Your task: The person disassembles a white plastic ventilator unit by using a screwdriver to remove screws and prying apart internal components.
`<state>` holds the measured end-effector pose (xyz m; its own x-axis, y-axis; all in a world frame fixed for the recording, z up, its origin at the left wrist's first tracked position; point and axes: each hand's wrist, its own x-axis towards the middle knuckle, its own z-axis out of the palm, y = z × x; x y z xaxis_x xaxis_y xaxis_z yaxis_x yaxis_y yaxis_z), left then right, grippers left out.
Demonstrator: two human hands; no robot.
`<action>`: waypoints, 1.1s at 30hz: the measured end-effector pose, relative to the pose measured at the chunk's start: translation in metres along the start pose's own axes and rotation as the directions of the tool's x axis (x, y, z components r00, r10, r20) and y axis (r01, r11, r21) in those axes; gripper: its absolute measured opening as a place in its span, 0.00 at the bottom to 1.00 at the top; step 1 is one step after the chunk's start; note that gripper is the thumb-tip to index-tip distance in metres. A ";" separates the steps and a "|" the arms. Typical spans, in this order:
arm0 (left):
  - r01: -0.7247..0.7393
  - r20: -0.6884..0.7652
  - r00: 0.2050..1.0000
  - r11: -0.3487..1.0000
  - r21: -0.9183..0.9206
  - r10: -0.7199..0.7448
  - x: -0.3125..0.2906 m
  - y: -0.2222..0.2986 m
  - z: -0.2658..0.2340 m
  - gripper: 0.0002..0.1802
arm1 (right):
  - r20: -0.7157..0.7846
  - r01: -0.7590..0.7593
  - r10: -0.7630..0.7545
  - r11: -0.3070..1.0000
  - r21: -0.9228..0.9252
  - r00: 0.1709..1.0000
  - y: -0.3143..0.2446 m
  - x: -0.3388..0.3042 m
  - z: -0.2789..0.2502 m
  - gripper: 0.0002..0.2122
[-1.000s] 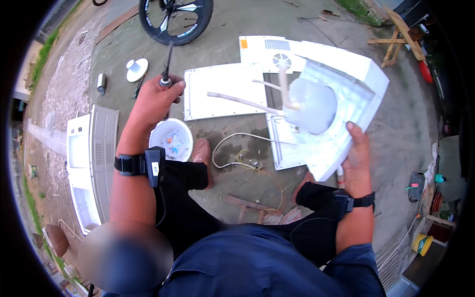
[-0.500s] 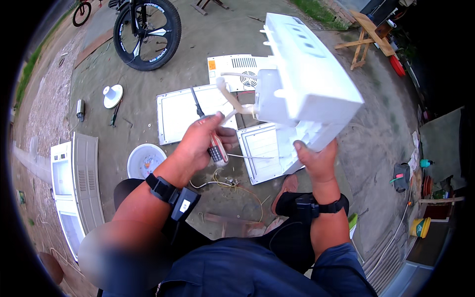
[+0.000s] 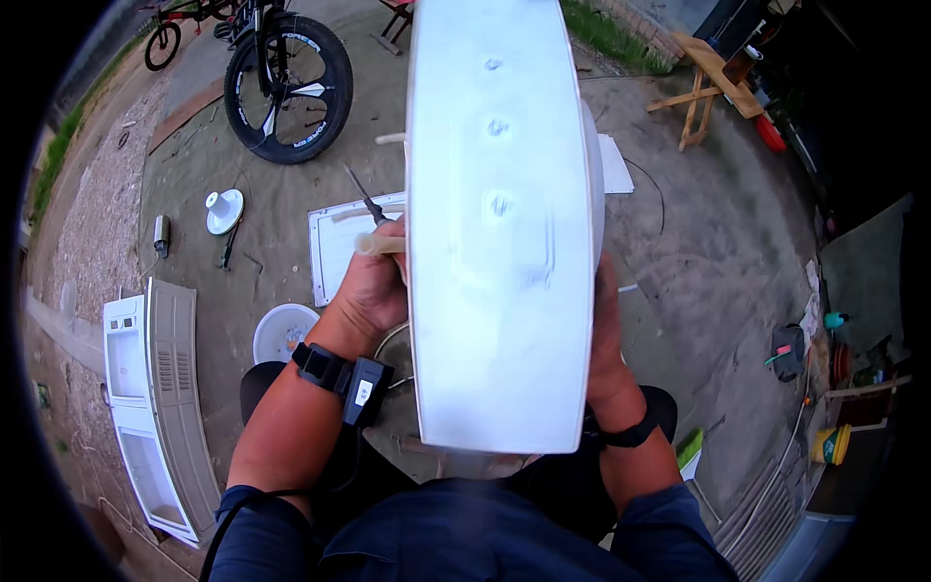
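Right in the middle, a tall white plastic housing with gently bowed sides (image 3: 499,320) stands up in front of the body, its smooth face filling the view above the lap! The right hand (image 3: 608,325) grasps its right side, fingertips tucked out of sight. Over on the other edge, the left hand (image 3: 380,286) has its fingers closed around a tool with a slim dark metal shaft (image 3: 361,190), pointing up and left, and whether those hidden fingertips also press the housing, I cannot tell. A pale translucent tube (image 3: 373,244) pokes out right by that hand. Behind it on the ground lies a flat white rectangular panel (image 3: 328,267), with a round white plastic tub (image 3: 274,333) near the left forearm, and farther left, a long white-and-grey casing (image 3: 175,388)!
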<state>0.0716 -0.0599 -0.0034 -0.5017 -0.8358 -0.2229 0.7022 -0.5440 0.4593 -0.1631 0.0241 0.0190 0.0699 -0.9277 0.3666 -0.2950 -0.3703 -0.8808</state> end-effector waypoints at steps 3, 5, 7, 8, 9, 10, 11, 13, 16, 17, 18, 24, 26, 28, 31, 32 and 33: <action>-0.115 -0.118 0.984 0.983 0.145 0.133 -0.015 0.020 0.006 0.24 | 0.292 -0.022 -0.016 0.992 0.124 0.956 -0.014 0.017 -0.025 0.52; -0.084 -0.032 0.995 0.958 0.274 0.097 -0.017 0.029 0.000 0.31 | 0.307 -0.265 0.127 0.843 0.468 0.943 -0.019 0.016 -0.024 0.48; -0.086 -0.003 0.996 0.933 0.351 0.093 -0.014 0.022 0.002 0.33 | 0.249 -0.448 0.374 0.703 0.552 0.893 -0.018 0.004 -0.026 0.37; -0.073 -0.010 0.996 0.913 0.400 0.084 -0.013 0.016 0.000 0.33 | 0.211 -0.504 0.487 0.612 0.609 0.848 -0.018 -0.002 -0.027 0.32; -0.077 -0.004 0.996 0.902 0.424 0.088 -0.010 0.014 -0.001 0.33 | 0.170 -0.432 0.429 0.644 0.631 0.887 -0.010 -0.005 -0.027 0.33; -0.080 -0.009 0.996 0.889 0.451 0.094 -0.009 0.010 -0.004 0.33 | 0.133 -0.361 0.369 0.663 0.655 0.920 -0.001 -0.009 -0.027 0.34; -0.081 -0.013 0.995 0.875 0.477 0.100 -0.009 0.008 -0.005 0.33 | 0.151 -0.352 0.338 0.679 0.644 0.929 0.004 -0.011 -0.033 0.40; -0.075 -0.010 0.996 0.875 0.477 0.091 -0.007 0.005 -0.004 0.31 | 0.123 -0.356 0.369 0.670 0.651 0.921 0.007 -0.014 -0.037 0.48; -0.046 -0.059 0.995 0.879 0.474 0.084 -0.006 0.002 -0.004 0.28 | 0.013 -0.380 0.488 0.662 0.646 0.873 0.007 -0.013 -0.038 0.52; -0.025 -0.072 0.995 0.878 0.477 0.068 -0.005 0.001 -0.004 0.27 | -0.002 -0.387 0.509 0.658 0.647 0.861 0.002 -0.010 -0.038 0.52; -0.001 -0.087 0.995 0.878 0.479 0.049 -0.004 0.000 -0.005 0.25 | -0.018 -0.395 0.532 0.651 0.647 0.847 -0.013 -0.004 -0.036 0.52; 0.233 -0.270 0.959 0.796 0.558 -0.091 -0.007 -0.008 -0.018 0.19 | -0.096 -0.302 0.443 0.737 0.605 0.891 0.037 -0.008 -0.083 0.52; 0.352 -0.323 0.928 0.732 0.584 -0.188 -0.015 -0.019 -0.027 0.22 | -0.172 -0.239 0.411 0.769 0.592 0.895 0.045 -0.007 -0.093 0.51; 0.405 -0.338 0.910 0.698 0.590 -0.242 -0.027 -0.036 -0.031 0.23 | -0.232 -0.186 0.376 0.798 0.574 0.897 0.050 -0.008 -0.106 0.51; 0.510 -0.348 0.860 0.627 0.588 -0.373 -0.038 -0.046 -0.029 0.27 | -0.305 -0.113 0.328 0.824 0.555 0.894 0.056 -0.010 -0.123 0.51; 0.533 -0.358 0.846 0.598 0.599 -0.396 -0.041 -0.053 -0.036 0.28 | -0.322 -0.089 0.310 0.830 0.551 0.894 0.057 -0.011 -0.128 0.51; 0.554 -0.369 0.832 0.566 0.611 -0.415 -0.044 -0.056 -0.039 0.28 | -0.333 -0.057 0.283 0.832 0.552 0.899 0.059 -0.008 -0.130 0.50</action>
<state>0.0738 0.0044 -0.0536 -0.5217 -0.4969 -0.6935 -0.1888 -0.7255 0.6618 -0.3047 0.0162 0.0029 -0.3382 -0.9236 0.1806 0.2769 -0.2811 -0.9189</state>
